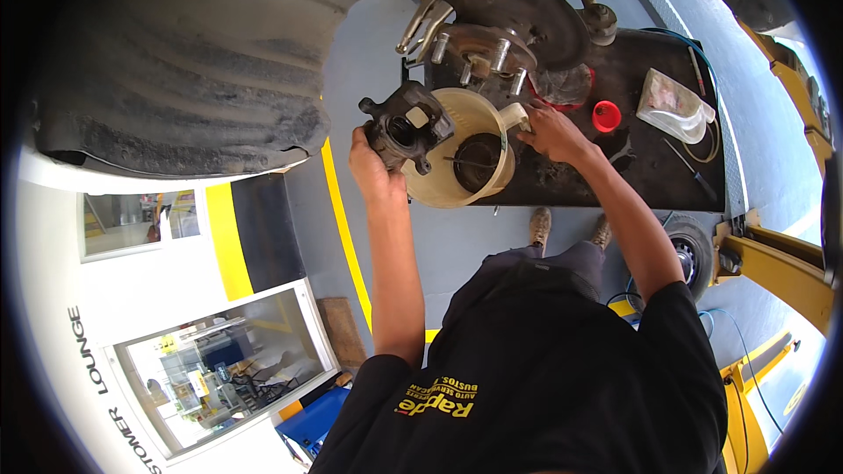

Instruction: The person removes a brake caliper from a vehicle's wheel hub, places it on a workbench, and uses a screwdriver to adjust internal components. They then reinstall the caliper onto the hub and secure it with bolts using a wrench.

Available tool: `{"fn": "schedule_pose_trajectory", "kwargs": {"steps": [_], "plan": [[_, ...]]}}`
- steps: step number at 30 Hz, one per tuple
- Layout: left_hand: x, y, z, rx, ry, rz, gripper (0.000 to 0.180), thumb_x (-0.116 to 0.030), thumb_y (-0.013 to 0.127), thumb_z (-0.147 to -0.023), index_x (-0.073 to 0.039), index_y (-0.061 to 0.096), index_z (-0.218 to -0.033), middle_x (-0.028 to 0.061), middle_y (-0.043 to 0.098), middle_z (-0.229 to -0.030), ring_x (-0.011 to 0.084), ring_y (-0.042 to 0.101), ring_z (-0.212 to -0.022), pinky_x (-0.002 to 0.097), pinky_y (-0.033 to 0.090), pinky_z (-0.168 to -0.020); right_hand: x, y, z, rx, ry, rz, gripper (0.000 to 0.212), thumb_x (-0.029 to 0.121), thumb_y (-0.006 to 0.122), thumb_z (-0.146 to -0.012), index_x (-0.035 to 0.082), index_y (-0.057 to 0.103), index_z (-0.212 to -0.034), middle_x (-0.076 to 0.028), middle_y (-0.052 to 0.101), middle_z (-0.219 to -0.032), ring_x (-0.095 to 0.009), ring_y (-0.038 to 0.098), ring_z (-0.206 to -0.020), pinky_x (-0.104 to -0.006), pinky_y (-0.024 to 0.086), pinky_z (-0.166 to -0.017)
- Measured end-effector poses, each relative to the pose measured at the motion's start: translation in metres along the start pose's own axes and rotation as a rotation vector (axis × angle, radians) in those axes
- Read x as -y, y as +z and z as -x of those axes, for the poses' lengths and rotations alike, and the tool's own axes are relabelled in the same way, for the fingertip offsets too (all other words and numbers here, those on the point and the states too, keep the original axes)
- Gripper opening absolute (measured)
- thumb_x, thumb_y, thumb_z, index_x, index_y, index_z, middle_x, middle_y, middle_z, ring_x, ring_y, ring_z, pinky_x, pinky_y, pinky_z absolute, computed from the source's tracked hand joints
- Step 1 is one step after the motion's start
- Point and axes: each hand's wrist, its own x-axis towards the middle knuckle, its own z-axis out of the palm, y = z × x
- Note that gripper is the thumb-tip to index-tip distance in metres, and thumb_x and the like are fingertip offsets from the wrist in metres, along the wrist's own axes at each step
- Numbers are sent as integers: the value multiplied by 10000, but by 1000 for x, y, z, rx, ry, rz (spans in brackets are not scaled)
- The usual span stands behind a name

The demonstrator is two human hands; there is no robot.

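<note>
My left hand (378,168) is closed around a dark brake caliper (423,135), its round piston bore showing. The caliper is at the left rim of a cream plastic pitcher (435,186), partly in front of it. Dark liquid or residue (475,162) shows inside the pitcher, with a thin rod-like piece across it. My right hand (559,133) grips the pitcher's handle (516,116); some of its fingers are hidden. Just beyond the pitcher is a wheel hub (488,46) with bare studs, in front of a rusty dust shield (562,25).
A black work table (562,183) carries a red cap (606,116), a clear plastic bag (564,85), a whitish container (672,107) and a screwdriver (692,170). A dark fender liner (202,79) overhangs on the left. Yellow lift arms (781,272) and a wheel (688,254) stand at right.
</note>
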Motion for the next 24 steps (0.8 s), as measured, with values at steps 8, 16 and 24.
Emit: {"fn": "schedule_pose_trajectory", "kwargs": {"steps": [8,16,24], "plan": [[5,-13,24,-115,-186,132,374,-309,367,-1076,-105,657,-1197,113,712,-1212,319,720,-1074,537,621,-880,116,-114,33,9,195,-60,329,225,746,-993,-18,703,-1211,-175,752,-928,-382,745,-866,-480,567,-758],[23,17,91,123,-291,451,406,-281,372,-1084,-109,653,-1322,105,713,-1280,309,704,-1173,509,595,-959,194,-97,39,-142,14,-446,600,482,797,-967,-70,684,-1174,-234,741,-876,-330,746,-777,-436,576,-735],[43,43,159,262,-482,288,522,-453,449,-1137,-133,496,-1546,64,580,-1525,286,598,-1359,497,462,-1156,172,-115,77,-377,373,-471,354,310,725,-1061,-17,744,-1195,-9,711,-831,-77,594,-718,-303,507,-638]]}}
